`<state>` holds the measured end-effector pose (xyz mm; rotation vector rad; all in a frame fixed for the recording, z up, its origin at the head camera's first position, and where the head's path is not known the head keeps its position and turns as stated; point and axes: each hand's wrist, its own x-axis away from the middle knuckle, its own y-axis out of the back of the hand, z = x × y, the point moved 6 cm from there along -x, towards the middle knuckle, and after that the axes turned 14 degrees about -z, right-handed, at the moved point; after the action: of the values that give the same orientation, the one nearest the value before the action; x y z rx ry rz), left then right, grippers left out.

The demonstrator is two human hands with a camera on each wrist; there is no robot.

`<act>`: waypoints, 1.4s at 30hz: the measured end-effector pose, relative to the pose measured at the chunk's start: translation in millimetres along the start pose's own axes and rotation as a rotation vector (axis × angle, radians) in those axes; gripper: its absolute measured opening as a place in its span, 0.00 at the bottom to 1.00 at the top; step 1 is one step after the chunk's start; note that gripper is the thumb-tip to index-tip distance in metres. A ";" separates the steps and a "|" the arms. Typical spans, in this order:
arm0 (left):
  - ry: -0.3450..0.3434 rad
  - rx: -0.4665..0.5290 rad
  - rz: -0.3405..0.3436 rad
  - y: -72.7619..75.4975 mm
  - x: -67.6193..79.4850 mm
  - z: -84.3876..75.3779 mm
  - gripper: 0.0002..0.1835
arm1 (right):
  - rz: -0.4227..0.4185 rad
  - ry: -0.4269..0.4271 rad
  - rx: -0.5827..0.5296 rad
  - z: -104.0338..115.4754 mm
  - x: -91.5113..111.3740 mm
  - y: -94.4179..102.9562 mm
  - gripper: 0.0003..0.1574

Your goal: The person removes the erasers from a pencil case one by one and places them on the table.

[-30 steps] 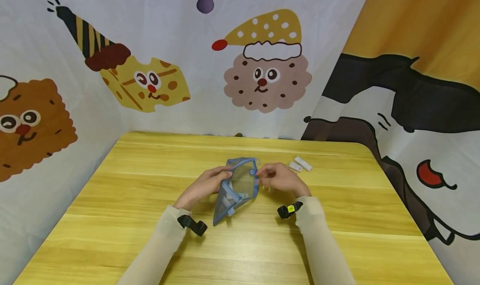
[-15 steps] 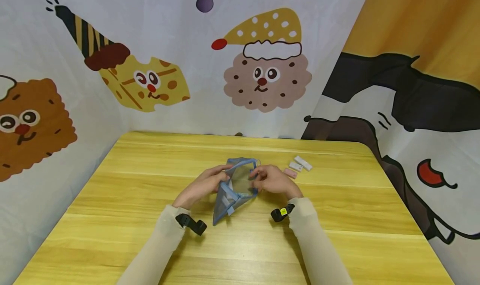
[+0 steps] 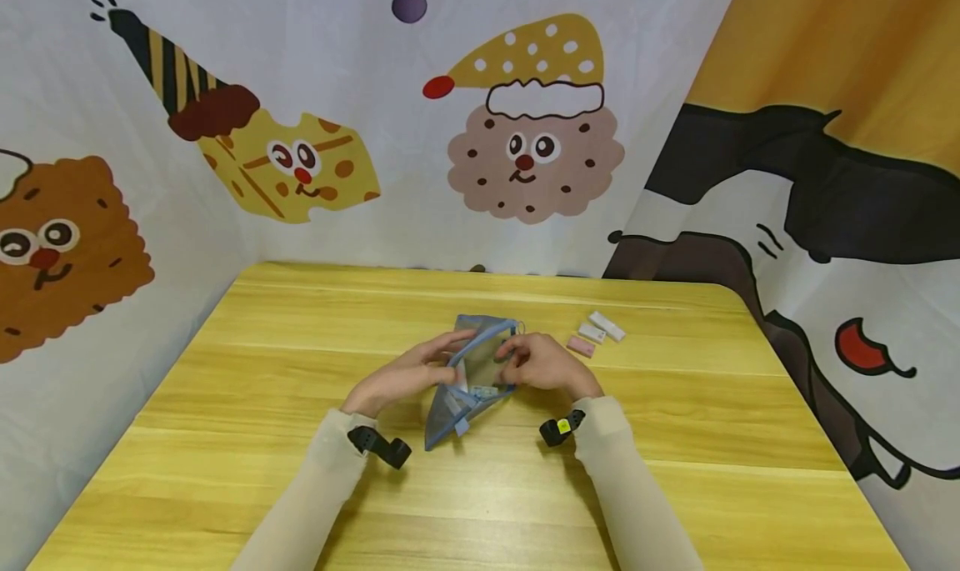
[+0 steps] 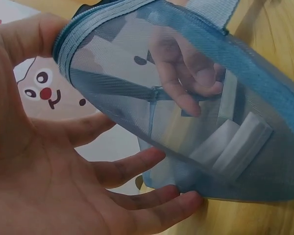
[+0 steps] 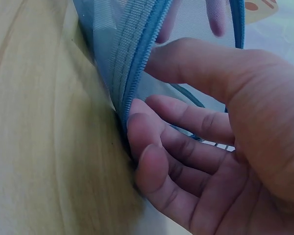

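Observation:
A blue mesh zip pouch [image 3: 441, 421] stands unzipped between both hands, its mouth gaping. My left hand [image 3: 401, 377] spans its left end, with thumb and spread fingers touching the rim on opposite sides. Through the mesh, in the left wrist view, small white bars [image 4: 244, 146] lie inside. My right hand [image 3: 547, 363] reaches into the mouth from the right. In the right wrist view its fingers [image 5: 152, 169] are loosely bent by the zipper [image 5: 139, 58], thumb apart, with nothing visible between them.
Two small white blocks [image 3: 606, 326] and a pink block [image 3: 581, 346] lie on the wooden table [image 3: 315, 313], right of the pouch and behind the right hand. A cartoon-printed cloth [image 3: 420, 162] hangs behind the table.
My right hand has moved left into the pouch mouth, baring the pink block behind it. My left hand has loosened and spread its fingers along the rim.

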<state>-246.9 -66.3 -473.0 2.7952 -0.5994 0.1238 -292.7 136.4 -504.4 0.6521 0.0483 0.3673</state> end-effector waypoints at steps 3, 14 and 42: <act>0.006 -0.018 0.009 -0.8 0.5 -1.0 0.43 | 0.001 -0.003 0.025 0.8 0.3 0.1 0.21; 0.001 -0.045 0.051 -4.2 0.5 -2.4 0.51 | 0.020 -0.020 0.096 8.5 3.7 -2.8 0.26; 0.046 -0.053 0.030 -3.5 -0.3 2.8 0.48 | -0.004 0.027 0.134 10.0 4.0 -2.6 0.06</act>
<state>-245.6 -63.9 -476.6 2.7259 -0.6244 0.1747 -286.5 130.0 -497.8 0.7794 0.1012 0.3710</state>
